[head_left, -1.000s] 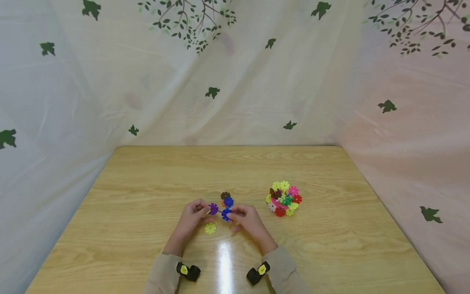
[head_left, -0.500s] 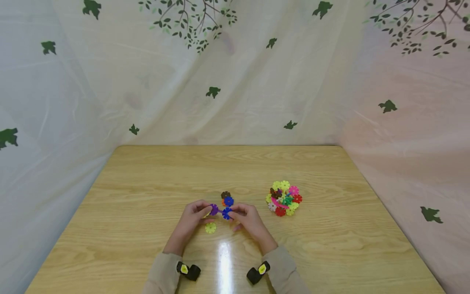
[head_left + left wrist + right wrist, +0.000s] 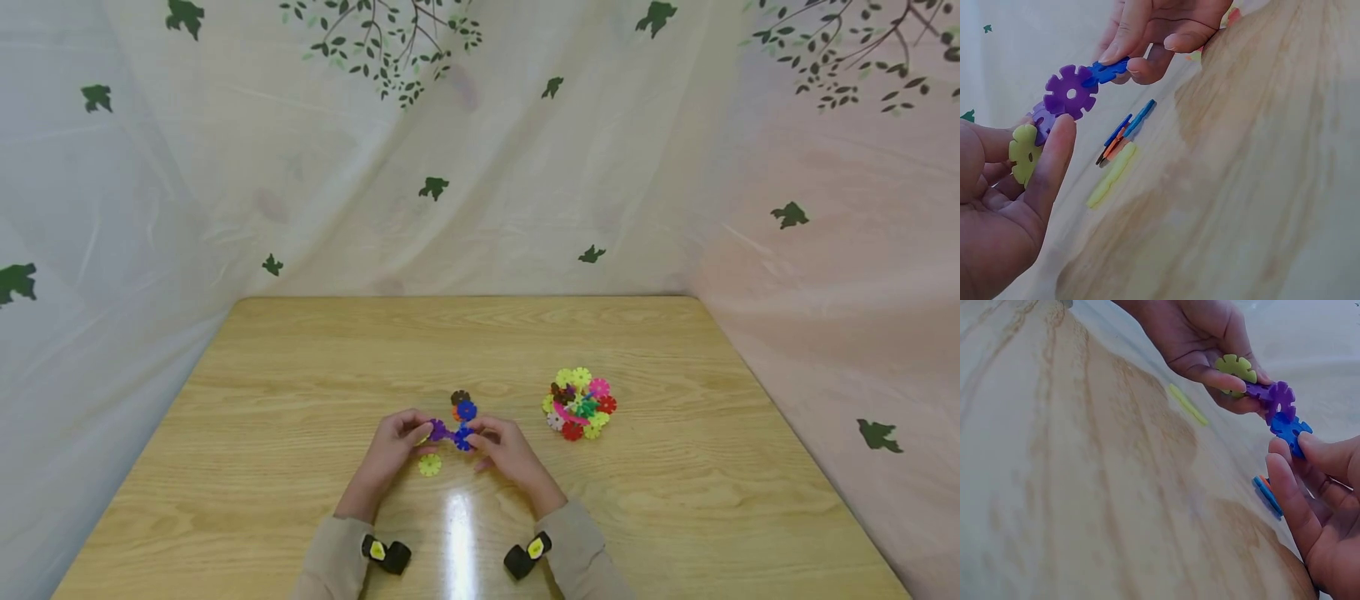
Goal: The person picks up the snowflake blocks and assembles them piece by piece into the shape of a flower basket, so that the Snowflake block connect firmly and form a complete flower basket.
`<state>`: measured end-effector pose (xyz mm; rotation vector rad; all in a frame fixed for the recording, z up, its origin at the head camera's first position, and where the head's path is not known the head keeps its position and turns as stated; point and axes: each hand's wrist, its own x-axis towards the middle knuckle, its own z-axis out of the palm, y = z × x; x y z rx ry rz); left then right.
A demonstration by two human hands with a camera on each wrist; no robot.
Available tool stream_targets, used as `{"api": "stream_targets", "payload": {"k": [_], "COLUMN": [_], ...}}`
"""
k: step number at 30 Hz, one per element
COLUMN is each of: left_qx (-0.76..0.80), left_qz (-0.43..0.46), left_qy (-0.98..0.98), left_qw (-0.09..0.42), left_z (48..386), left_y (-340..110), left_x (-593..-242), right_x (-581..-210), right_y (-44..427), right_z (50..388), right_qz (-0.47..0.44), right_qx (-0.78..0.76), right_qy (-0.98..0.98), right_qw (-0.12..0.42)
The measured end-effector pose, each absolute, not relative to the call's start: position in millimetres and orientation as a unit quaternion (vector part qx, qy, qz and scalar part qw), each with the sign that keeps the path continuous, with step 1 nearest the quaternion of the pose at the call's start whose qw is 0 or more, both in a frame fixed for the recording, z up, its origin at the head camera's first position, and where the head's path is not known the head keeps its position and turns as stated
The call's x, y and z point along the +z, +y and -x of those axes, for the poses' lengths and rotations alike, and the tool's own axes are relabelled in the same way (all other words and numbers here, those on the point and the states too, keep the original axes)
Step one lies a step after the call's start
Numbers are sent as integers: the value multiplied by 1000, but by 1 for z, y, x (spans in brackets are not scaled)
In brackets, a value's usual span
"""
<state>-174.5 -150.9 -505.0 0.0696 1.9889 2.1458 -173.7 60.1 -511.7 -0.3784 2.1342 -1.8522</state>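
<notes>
The left hand [image 3: 393, 437] pinches the purple and yellow end of a chain of flower discs [image 3: 1060, 85], the right hand [image 3: 512, 450] its blue end, holding it above the table [image 3: 300, 358]. A loose yellow disc [image 3: 430, 465] lies nearer the person, some overlapping discs [image 3: 467, 410] just beyond, a colourful pile [image 3: 587, 408] farther right
</notes>
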Motion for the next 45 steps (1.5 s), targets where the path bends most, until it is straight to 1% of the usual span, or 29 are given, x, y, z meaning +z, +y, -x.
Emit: {"api": "stream_targets", "payload": {"k": [7,16,29,38,45], "left_qx": [725,733,739,756,751], "left_qz": [-24,-2,-23,-11,-14], "left_qy": [679,670,662,645,650], "left_qw": [116,116,122,116,115], "left_z": [175,175,174,172,172], "left_y": [-151,-149,-150,-148,-147], "left_x": [-505,-504,-504,-500,-501], "right_x": [-511,-514,-516,-512,-512], "right_y": [60,58,58,56,57], "right_z": [173,176,177,176,175], "right_qz": [126,98,100,96,105], "right_qx": [-648,-656,-645,-653,-641], "right_qy": [735,734,747,740,752], "right_qw": [152,143,126,129,115]}}
